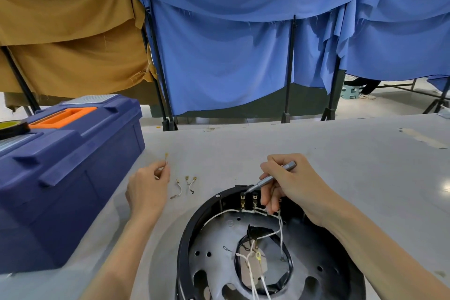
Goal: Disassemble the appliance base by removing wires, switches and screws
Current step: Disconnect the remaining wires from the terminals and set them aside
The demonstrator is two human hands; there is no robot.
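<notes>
appliance base (185, 234) sits open side up. right hand (289, 182) grips screwdriver (270, 179) pen-style, tip on switch terminals (248, 198) at base's far rim, prob to free a screw. left hand (146, 187), just left of base, pinches a short wire (166, 158), parking it by other loose wires (179, 187).

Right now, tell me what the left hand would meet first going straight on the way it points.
Probably nothing: the left hand points away across the table, toolbox off to its left.
</notes>
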